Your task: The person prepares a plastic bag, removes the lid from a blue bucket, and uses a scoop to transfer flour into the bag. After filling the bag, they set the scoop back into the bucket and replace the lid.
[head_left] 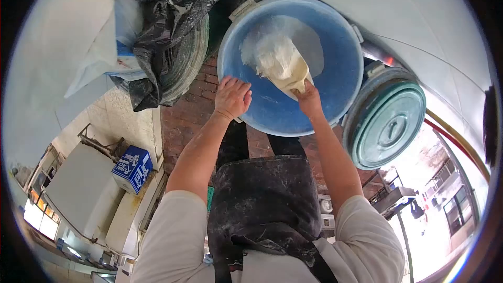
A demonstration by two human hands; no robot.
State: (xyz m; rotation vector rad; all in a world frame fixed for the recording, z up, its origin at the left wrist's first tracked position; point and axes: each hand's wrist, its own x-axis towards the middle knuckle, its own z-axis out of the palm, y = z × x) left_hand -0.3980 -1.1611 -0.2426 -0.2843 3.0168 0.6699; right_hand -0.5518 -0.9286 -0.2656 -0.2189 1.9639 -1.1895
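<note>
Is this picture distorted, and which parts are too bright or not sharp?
Head view: strong fisheye bending with black corners; windows at both lower sides are blown out; the blue tub, scoop, left hand and right hand are sharp; the flour is nearly washed out.

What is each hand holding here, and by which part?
The right hand holds a cream plastic scoop of white flour by its handle; the left hand only rests on the rim of the round blue plastic tub.

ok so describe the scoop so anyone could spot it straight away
Find the big round blue tub at the top middle, beside a green lidded bin. Inside it, the right hand holds a cream scoop heaped with white flour; it is the only tool in the tub.
</note>
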